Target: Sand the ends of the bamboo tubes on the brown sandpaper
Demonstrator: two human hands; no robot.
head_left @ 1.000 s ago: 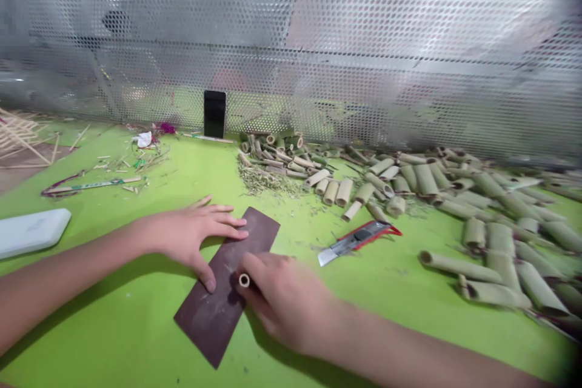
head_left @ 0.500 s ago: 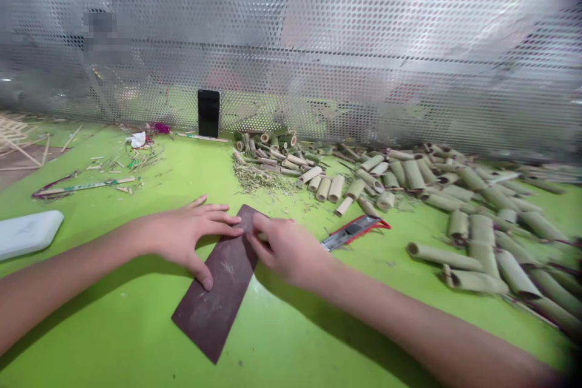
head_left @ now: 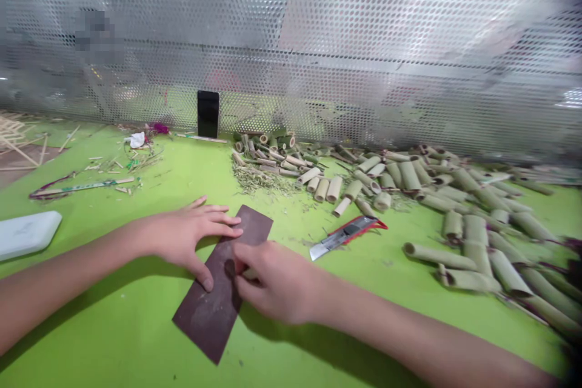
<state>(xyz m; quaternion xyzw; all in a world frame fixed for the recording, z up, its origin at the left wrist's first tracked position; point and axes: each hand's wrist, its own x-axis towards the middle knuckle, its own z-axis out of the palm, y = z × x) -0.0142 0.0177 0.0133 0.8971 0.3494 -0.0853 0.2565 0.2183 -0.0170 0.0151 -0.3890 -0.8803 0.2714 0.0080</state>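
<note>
One green counter [head_left: 136,339] stretches beneath your hands, with a heap of cut bamboo pieces [head_left: 410,176] lying beyond and to the right of them. Your left hand [head_left: 188,236] is spread flat and grasping nothing, thumb and index fingertip resting on the brown sheet [head_left: 220,291]. Your right hand [head_left: 282,282] is clenched in a pinch over that same sheet, which lies slantwise below and between the two. Apparently sandpaper, the sheet should be light, bendable yet fairly stiff, gritty on its face and apt to skid on smooth green; press it down near its left edge, where your thumb sits, or lift it by a corner. Just beyond your right hand rests a utility knife [head_left: 348,231]. Smallest is a slim bamboo piece probably pinched in your right fingers, which hide it: likely light, rigid and liable to split, best held near the working end.
</note>
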